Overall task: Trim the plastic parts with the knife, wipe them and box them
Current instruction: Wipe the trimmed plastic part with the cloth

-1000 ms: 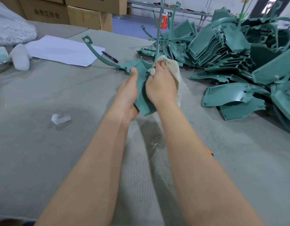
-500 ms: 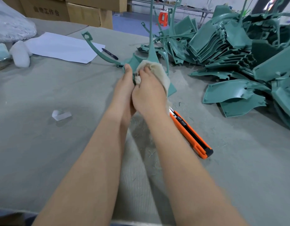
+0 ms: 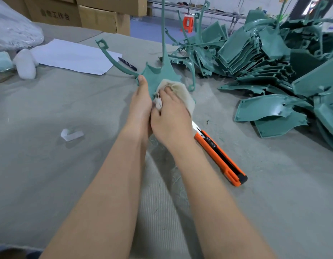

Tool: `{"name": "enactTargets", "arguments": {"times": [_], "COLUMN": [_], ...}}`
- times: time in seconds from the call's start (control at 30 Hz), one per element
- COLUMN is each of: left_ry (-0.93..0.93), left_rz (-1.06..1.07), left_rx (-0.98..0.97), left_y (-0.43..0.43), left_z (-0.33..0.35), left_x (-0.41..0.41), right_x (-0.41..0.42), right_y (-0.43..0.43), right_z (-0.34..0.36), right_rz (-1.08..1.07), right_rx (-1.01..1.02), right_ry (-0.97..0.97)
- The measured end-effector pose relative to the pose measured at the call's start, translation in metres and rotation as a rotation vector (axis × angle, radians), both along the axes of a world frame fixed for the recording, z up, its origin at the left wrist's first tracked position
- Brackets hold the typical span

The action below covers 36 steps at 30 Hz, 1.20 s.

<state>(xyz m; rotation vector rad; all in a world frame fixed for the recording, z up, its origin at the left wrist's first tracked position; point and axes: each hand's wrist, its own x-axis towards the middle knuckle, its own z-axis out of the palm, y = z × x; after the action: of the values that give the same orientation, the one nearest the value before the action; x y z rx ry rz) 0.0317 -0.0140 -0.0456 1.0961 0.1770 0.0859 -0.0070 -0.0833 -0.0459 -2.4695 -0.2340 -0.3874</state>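
The grip of the left hand (image 3: 141, 107) clamps a smooth teal plastic part (image 3: 159, 72) with thin curved stalks above the fuzzy grey tabletop (image 3: 49, 174), while that of the right hand (image 3: 170, 118) bunches a cream cloth (image 3: 183, 92) against it.

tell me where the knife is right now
In the head view the orange knife lies flat on the table, just right of the right hand and its wrist, between them and the pile of green parts.
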Motion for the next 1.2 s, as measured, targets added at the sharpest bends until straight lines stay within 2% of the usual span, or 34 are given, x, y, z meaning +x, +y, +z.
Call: {"name": "enactTargets", "arguments": {"times": [0.13, 0.2, 0.33, 0.5, 0.6, 0.73, 0.9, 0.97, 1.07, 1.2], "left_ry": [-0.038, -0.047, -0.062, -0.058, -0.035, 0.002, 0.035, 0.030, 0.019, 0.009], "left_rz": [-0.080, -0.135, -0.285, -0.385, -0.379, -0.295, -0.367, -0.357, -0.279, -0.249], "left_rx": [-0.156, -0.212, -0.253, -0.230, -0.202, -0.305, -0.153, -0.107, -0.180, -0.257], "left_y": [-0.005, -0.006, -0.002, -0.004, -0.009, -0.013, -0.020, -0.025, -0.021, -0.007], "left_z": [0.003, 0.006, 0.004, 0.000, 0.000, 0.004, 0.008, 0.008, 0.009, 0.010], "left_x": [0.001, 0.001, 0.001, 0.000, -0.001, -0.001, -0.009, -0.011, -0.008, -0.007], "right_x": [0.011, 0.018, 0.019, 0.017, 0.012, 0.006, 0.017, 0.017, 0.007, -0.009], "right_y": [-0.010, -0.019, -0.036, -0.049, -0.047, -0.031, -0.052, -0.052, -0.030, -0.005], "right_z": [0.005, 0.011, 0.015, 0.008, 0.009, 0.008, 0.006, 0.003, 0.001, 0.002], "right_rz": [0.016, -0.014, -0.015, -0.211, -0.149, 0.000, -0.245, -0.297, -0.188, -0.020], "right_rx": [0.160, 0.187, 0.283, 0.376, 0.382, 0.356, 0.449, 0.419, 0.343, 0.355], "right_ry": [0.157, 0.166, 0.041, -0.213, -0.259, -0.293, -0.339, -0.360, -0.350, -0.399]}}
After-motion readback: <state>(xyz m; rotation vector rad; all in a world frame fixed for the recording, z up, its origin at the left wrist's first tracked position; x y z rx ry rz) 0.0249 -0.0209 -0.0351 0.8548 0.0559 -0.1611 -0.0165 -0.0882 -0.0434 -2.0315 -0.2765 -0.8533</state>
